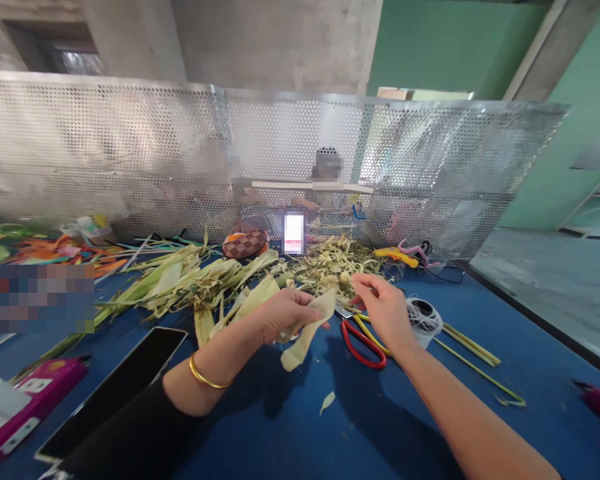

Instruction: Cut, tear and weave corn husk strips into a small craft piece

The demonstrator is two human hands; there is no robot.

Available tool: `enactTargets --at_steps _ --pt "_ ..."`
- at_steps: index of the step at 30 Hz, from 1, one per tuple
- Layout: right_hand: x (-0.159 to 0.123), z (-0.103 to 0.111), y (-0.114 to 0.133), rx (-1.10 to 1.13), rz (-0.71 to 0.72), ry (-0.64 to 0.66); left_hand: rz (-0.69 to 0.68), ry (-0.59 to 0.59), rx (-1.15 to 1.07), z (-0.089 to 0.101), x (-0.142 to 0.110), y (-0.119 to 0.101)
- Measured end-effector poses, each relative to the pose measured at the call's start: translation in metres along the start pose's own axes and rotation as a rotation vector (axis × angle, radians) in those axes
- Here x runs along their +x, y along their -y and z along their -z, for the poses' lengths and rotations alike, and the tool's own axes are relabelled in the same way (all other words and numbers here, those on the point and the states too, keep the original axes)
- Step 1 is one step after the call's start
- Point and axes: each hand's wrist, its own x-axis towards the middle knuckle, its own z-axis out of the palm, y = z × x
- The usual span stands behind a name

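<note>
Between the thumb and fingers of my left hand (293, 313) is a pale corn husk strip (305, 340), its loose end hanging down over the blue table. My right hand (383, 310) is beside the heap of shredded husk (347, 260), fingers bent and apart; I see nothing clearly held in it. Beneath that hand lie red-handled scissors (364, 347), with something yellow alongside them. A roll of white string (424, 319) stands just right of my right wrist. Long dried corn husks (180, 283) are spread out beyond my left hand.
A phone (115, 393) lies by my left forearm, near a magenta box (43, 400). A lit screen (294, 233) stands before the perforated metal divider (290, 133). Yellow-handled tool (397, 256) and thin stalks (473, 343) lie right. People show blurred through the divider.
</note>
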Motion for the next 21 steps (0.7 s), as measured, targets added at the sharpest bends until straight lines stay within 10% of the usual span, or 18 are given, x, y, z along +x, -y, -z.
enactTargets --at_steps 5,10,15,21 --pt "-0.009 0.004 0.016 -0.350 0.781 0.191 -0.010 -0.141 -0.233 -0.009 -0.001 -0.004" --pt "-0.023 -0.011 0.023 -0.488 1.098 0.271 -0.011 -0.185 -0.381 -0.017 0.005 -0.001" --pt "-0.024 -0.012 0.017 -0.326 0.881 0.172 0.036 -0.182 -0.372 -0.015 -0.003 -0.011" --pt "-0.021 -0.003 0.026 -0.029 0.186 0.002 -0.112 -0.250 -0.170 -0.013 -0.007 -0.014"
